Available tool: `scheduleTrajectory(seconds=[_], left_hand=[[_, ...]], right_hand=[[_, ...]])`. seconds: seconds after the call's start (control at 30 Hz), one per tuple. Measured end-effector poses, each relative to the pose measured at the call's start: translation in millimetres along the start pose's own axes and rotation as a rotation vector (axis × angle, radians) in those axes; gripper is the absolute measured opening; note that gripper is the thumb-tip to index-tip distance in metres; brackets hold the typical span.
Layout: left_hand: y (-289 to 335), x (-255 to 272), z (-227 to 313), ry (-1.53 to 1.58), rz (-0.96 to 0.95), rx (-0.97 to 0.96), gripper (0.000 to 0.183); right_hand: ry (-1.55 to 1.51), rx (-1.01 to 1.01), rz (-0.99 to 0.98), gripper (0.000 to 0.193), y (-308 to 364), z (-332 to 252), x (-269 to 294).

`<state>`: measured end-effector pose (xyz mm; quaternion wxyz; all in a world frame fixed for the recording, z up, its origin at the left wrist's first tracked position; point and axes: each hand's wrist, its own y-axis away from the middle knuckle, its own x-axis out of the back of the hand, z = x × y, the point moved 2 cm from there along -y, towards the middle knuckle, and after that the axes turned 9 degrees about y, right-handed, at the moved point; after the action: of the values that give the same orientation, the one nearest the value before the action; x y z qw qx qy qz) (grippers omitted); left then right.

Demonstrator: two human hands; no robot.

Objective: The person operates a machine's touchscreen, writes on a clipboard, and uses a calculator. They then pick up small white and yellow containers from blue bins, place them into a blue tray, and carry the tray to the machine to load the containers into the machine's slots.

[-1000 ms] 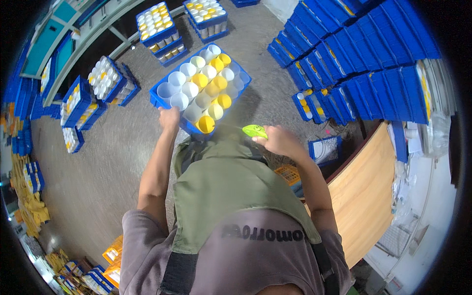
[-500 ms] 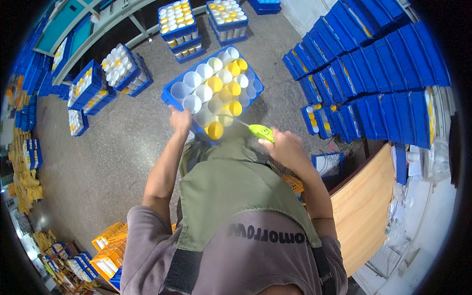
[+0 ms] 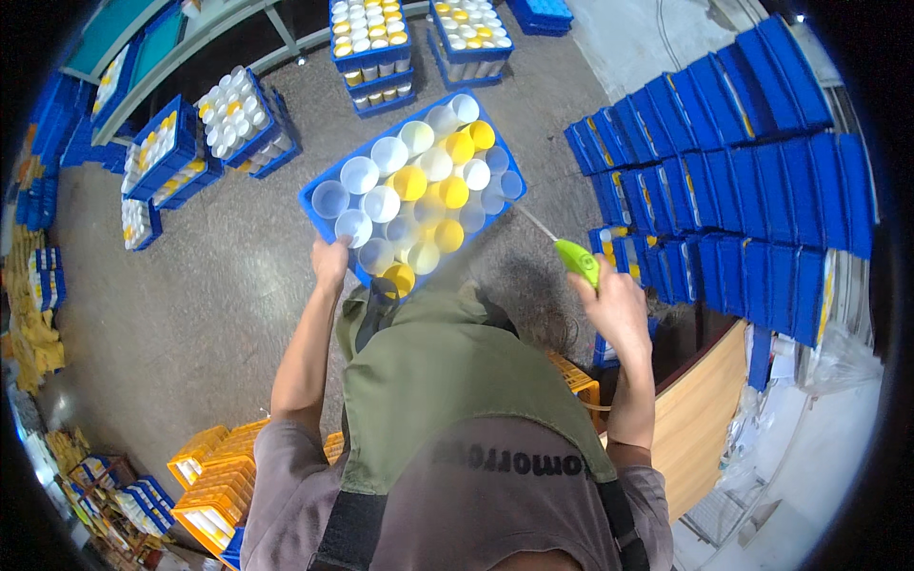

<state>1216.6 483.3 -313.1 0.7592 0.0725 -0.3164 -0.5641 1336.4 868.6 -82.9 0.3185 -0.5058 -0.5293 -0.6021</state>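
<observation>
A blue crate (image 3: 312, 209) is tilted in front of my body, filled with rows of open-ended white tubes (image 3: 388, 154) and yellow tubes (image 3: 409, 183). My left hand (image 3: 330, 261) is closed on its near left edge, the fingers partly hidden. In my right hand (image 3: 617, 309), off to the right of the crate, is a lime-green air blow gun (image 3: 577, 263), gripped by its body. Its thin metal nozzle points up and left, with the tip close to the crate's right corner.
Blue crates (image 3: 743, 181) stand stacked along the right. More tube-filled crates (image 3: 233, 119) rest on the floor ahead and to the left. Orange crates (image 3: 219, 481) sit behind my left side. A wooden tabletop (image 3: 700, 428) lies at the right. A pale hose (image 3: 595, 407) shows near my right forearm.
My right hand has drawn the blow gun away to the right, from the tubes at the near edge to beside the crate's right corner. The left hand keeps its hold.
</observation>
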Motion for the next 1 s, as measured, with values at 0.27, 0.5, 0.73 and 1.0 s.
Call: scheduleTrajectory(seconds=[0.27,0.5,0.73,1.0], left_hand=[[-109,72,13,0.293,-0.041,-0.003,0.04],[-165,125,3,0.659,0.107,-0.026,0.035],[-236,163,-4,0.925,0.432,0.369,0.047],[-413,194,74,1.325,0.582,0.294,0.046]], right_hand=[[0.102,-0.04,0.122,0.048,-136,-96,46],[0.227,0.047,-0.129,0.045,-234,-158,34],[-0.238,-0.083,-0.438,0.035,-339,-146,-48],[-0.565,-0.115,-0.398,0.031,-498,-198,-128]])
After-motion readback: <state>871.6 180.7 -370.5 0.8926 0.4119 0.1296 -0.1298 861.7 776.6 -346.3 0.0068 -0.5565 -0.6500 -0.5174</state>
